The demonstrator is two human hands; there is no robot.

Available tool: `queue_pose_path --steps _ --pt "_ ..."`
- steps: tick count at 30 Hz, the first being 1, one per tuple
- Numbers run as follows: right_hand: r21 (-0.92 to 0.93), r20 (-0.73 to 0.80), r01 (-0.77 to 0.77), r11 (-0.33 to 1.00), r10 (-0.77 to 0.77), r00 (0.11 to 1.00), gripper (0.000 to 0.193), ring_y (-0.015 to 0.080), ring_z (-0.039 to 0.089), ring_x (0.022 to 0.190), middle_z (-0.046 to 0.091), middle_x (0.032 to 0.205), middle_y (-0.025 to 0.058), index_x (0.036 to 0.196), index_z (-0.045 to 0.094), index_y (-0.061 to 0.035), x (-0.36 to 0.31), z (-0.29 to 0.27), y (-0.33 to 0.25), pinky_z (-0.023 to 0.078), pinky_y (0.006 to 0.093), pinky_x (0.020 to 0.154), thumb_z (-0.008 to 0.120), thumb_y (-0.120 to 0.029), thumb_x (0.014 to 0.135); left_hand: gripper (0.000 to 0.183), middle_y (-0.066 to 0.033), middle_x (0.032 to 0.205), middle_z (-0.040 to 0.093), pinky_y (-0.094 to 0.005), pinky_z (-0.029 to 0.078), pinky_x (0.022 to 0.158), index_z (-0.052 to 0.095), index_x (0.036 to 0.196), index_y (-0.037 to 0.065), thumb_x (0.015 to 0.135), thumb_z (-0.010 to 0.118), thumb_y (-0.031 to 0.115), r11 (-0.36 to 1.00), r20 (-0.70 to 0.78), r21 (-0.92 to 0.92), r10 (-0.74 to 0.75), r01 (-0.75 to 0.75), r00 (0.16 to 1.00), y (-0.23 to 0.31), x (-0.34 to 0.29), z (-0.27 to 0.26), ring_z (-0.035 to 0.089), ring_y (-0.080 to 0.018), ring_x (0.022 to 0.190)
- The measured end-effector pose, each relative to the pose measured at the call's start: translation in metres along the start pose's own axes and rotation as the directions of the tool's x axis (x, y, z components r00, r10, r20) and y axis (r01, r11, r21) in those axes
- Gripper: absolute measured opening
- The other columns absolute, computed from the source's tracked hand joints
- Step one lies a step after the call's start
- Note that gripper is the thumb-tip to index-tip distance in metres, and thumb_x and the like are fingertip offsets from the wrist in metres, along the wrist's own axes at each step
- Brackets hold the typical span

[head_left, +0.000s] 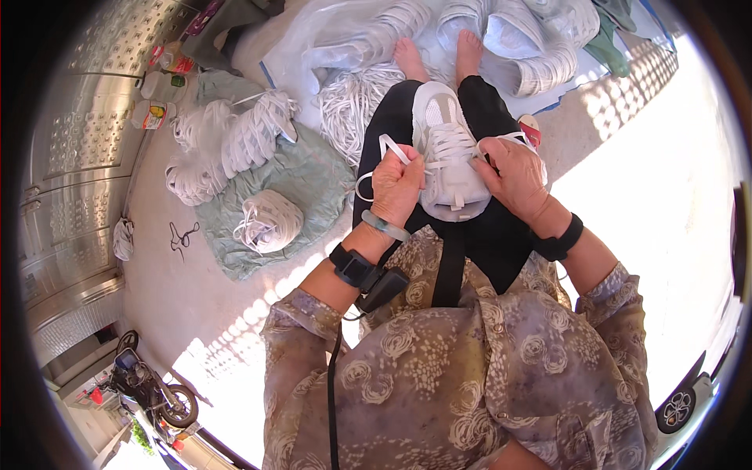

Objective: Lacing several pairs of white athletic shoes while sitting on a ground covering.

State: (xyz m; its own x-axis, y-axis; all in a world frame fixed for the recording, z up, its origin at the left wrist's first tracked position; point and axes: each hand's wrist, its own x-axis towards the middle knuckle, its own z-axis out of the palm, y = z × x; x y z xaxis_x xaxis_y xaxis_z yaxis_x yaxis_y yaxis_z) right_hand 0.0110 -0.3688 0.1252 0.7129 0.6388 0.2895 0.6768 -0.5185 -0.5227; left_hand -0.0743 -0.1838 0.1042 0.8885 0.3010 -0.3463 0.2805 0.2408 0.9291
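A white sneaker [448, 149] lies across my lap, its toe pointing away from me and its laces crossed over the tongue. My left hand [398, 185] is closed on one white shoelace [388, 144] at the shoe's left side; the lace loops up above the fingers and hangs below them. On the other side my right hand [513, 174] is closed at the upper eyelets, thumb and fingers pinching the lace there. A strand of lace shows beyond that hand. The fingertips of the right hand are partly hidden.
A pile of loose white laces [356, 106] lies left of my legs. Several stacked white shoes [235, 141] and a single sneaker [269, 222] rest on a green sheet [313, 168]. More white shoe uppers [368, 39] lie ahead near my feet. A metal door [78, 164] stands at left.
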Motion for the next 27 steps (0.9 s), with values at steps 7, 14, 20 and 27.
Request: queue_pose_path --steps 7,14,20,27 --pt "-0.036 0.150 0.395 0.918 -0.386 0.910 0.016 0.0206 0.053 0.068 0.050 0.071 0.0038 0.082 0.057 -0.0113 0.007 0.006 -0.020 0.036 0.0343 0.066 0.057 -0.013 0.066 0.004 0.0029 0.062 0.049 -0.0182 0.033 0.045 0.050 0.090 0.006 0.087 0.052 0.008 0.947 -0.045 0.183 0.277 -0.265 0.960 -0.026 0.018 0.001 0.041 -0.0022 0.051" --pt "0.015 0.062 0.260 0.965 -0.261 0.963 0.021 0.0201 0.056 0.071 0.054 0.073 0.0030 0.088 0.060 -0.0119 0.008 0.019 -0.018 0.035 0.0351 0.069 0.059 -0.010 0.068 0.009 -0.0030 0.060 0.051 -0.0260 0.039 0.049 0.051 0.090 0.004 0.083 0.054 0.008 0.859 -0.061 0.359 0.412 -0.365 0.909 -0.025 0.019 0.003 0.048 -0.0127 0.051" --pt "0.123 0.085 0.137 0.983 -0.148 0.985 0.020 0.0231 0.056 0.072 0.057 0.074 0.0042 0.089 0.060 -0.0111 0.009 0.025 -0.015 0.034 0.0362 0.070 0.058 -0.008 0.069 0.018 -0.0124 0.062 0.057 -0.0351 0.045 0.053 0.050 0.087 0.003 0.077 0.060 0.014 0.646 0.085 0.580 0.557 -0.496 0.826 -0.012 0.015 0.008 0.059 -0.0257 0.055" --pt "0.134 0.033 0.127 0.983 -0.133 0.991 0.017 0.0235 0.056 0.071 0.058 0.073 0.0043 0.088 0.060 -0.0109 0.009 0.029 -0.013 0.034 0.0361 0.069 0.057 -0.008 0.071 0.037 -0.0087 0.059 0.054 -0.0270 0.043 0.049 0.044 0.086 0.003 0.071 0.072 0.021 0.703 -0.017 0.690 0.256 -0.174 0.967 0.017 0.005 -0.007 0.054 -0.0141 0.051"
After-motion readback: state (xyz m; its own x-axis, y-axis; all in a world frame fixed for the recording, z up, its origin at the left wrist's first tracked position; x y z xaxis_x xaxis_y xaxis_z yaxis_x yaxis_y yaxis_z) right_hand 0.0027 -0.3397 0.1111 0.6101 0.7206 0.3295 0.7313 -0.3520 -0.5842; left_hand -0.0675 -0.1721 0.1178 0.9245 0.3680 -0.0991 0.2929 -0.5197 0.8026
